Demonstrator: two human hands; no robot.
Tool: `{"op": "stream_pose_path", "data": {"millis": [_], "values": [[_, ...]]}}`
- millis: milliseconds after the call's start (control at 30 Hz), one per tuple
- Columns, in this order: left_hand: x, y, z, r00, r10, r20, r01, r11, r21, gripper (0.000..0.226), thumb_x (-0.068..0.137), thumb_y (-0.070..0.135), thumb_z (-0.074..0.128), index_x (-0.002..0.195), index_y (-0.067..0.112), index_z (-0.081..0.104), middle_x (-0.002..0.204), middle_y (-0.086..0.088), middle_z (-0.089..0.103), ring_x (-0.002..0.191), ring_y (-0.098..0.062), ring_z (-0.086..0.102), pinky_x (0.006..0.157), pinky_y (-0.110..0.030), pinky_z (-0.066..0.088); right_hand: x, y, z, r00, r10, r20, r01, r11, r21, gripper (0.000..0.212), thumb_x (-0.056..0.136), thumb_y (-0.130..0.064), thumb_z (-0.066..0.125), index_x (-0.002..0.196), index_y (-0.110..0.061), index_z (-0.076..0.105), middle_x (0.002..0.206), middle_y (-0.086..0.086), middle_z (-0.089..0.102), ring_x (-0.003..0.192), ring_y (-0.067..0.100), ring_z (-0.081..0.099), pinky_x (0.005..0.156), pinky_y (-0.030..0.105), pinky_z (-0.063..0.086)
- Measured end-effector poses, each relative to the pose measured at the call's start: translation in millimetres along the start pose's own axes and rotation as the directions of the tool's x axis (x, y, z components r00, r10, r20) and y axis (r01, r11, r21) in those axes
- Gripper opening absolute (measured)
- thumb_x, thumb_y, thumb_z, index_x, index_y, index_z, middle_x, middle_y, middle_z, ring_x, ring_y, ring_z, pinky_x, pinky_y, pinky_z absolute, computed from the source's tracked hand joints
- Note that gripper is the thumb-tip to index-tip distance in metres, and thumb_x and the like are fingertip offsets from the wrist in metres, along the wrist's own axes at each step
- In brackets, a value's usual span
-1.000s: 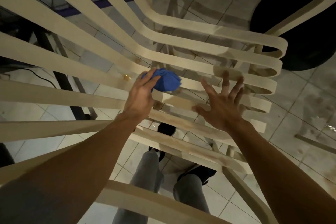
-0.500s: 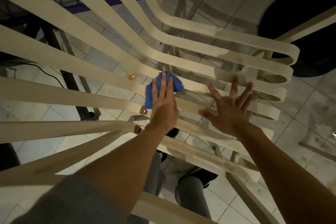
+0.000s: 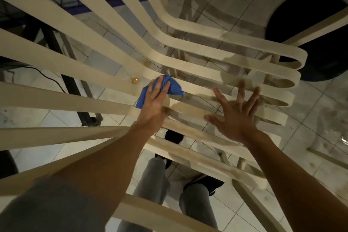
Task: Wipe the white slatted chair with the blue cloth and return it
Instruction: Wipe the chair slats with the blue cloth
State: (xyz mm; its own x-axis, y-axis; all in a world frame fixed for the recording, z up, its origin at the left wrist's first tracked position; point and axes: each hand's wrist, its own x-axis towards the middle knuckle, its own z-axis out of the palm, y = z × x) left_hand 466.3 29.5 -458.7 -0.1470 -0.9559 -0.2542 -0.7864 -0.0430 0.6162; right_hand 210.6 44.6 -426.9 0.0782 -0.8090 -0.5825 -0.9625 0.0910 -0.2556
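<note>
White slatted chair [image 3: 197, 47] tilted close under the camera, stained slats still showing. Right hand [image 3: 237, 113] spread open, bracing the seat slats as before. Left hand [image 3: 154, 105] now flattened, pressing the blue cloth [image 3: 174, 88] onto a slat instead of bunching it: wiping under way, return not yet due.

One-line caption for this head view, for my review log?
Left hand presses blue cloth onto white slatted chair; right hand spread open.

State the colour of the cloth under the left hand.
Blue cloth, plain, shown in the head view.
</note>
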Motion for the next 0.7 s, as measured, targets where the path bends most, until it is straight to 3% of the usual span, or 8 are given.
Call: {"op": "stream_pose_path", "data": {"millis": [67,133,233,400,533,600,700], "values": [[0.3,24.0,12.5,0.985,-0.135,-0.106,0.128,0.989,-0.067,0.084,0.078,-0.025,0.045,0.153,0.009,0.031,0.164,-0.007,0.014,0.153,-0.031,0.001,0.123,-0.049,0.015,-0.1,0.5,0.6,1.000,-0.006,-0.001,0.006,1.000,0.000,0.087,0.081,-0.077,0.045,0.149,-0.053,-0.004,0.147,0.005,-0.050,0.125,0.048,-0.049,0.096,0.053,-0.036],[0.5,48.8,28.0,0.954,-0.225,-0.200,0.201,0.971,-0.131,0.076,0.080,-0.025,0.043,0.151,0.003,0.034,0.163,-0.012,0.017,0.152,-0.035,0.002,0.124,-0.048,0.010,0.4,1.1,1.4,1.000,-0.006,-0.008,0.006,1.000,0.019,0.088,0.081,-0.076,0.047,0.147,-0.056,-0.008,0.146,0.003,-0.051,0.124,0.045,-0.052,0.094,0.052,-0.038],[-3.3,73.6,43.6,0.949,-0.249,-0.192,0.212,0.958,-0.193,0.072,0.086,-0.023,0.041,0.152,0.006,0.032,0.164,-0.008,0.014,0.153,-0.033,-0.003,0.125,-0.042,0.000,0.9,0.5,2.1,1.000,0.000,-0.015,0.000,1.000,0.019,0.092,0.081,-0.076,0.049,0.144,-0.057,-0.013,0.144,0.003,-0.053,0.122,0.043,-0.054,0.091,0.047,-0.045],[-16.0,86.6,54.7,0.985,-0.164,-0.059,0.146,0.961,-0.237,0.077,0.090,-0.018,0.046,0.156,0.016,0.024,0.166,0.002,0.003,0.152,-0.021,-0.014,0.125,-0.037,0.006,0.9,-0.9,2.1,1.000,0.015,-0.018,-0.015,1.000,-0.010,0.094,0.078,-0.078,0.049,0.146,-0.055,-0.013,0.146,0.006,-0.050,0.125,0.047,-0.049,0.085,0.040,-0.049],[-11.7,46.4,31.6,1.000,0.026,0.007,-0.025,0.995,-0.096,0.079,0.088,-0.020,0.047,0.155,0.016,0.026,0.166,-0.003,0.008,0.154,-0.025,-0.002,0.125,-0.044,0.007,1.2,0.1,0.7,1.000,0.002,-0.012,-0.002,1.000,-0.010,0.092,0.079,-0.079,0.048,0.148,-0.054,-0.008,0.146,0.005,-0.051,0.124,0.045,-0.051,0.081,0.039,-0.051],[-4.5,15.6,13.6,1.000,0.017,-0.015,-0.016,1.000,0.018,0.079,0.089,-0.016,0.050,0.155,0.017,0.024,0.166,-0.006,0.008,0.154,-0.026,0.002,0.125,-0.045,0.008,0.7,1.2,0.1,1.000,-0.003,-0.005,0.003,1.000,-0.010,0.090,0.079,-0.078,0.047,0.147,-0.055,-0.008,0.146,0.005,-0.050,0.124,0.047,-0.051,0.080,0.038,-0.051],[1.2,-1.2,6.1,0.998,-0.043,-0.044,0.045,0.998,0.044,0.083,0.086,-0.015,0.050,0.157,0.017,0.021,0.166,-0.006,0.006,0.154,-0.026,0.001,0.125,-0.039,0.001,-0.1,2.0,0.4,1.000,-0.011,-0.014,0.011,1.000,-0.001,0.088,0.080,-0.078,0.045,0.148,-0.055,-0.006,0.146,0.005,-0.050,0.122,0.046,-0.053,0.083,0.042,-0.048]]}}
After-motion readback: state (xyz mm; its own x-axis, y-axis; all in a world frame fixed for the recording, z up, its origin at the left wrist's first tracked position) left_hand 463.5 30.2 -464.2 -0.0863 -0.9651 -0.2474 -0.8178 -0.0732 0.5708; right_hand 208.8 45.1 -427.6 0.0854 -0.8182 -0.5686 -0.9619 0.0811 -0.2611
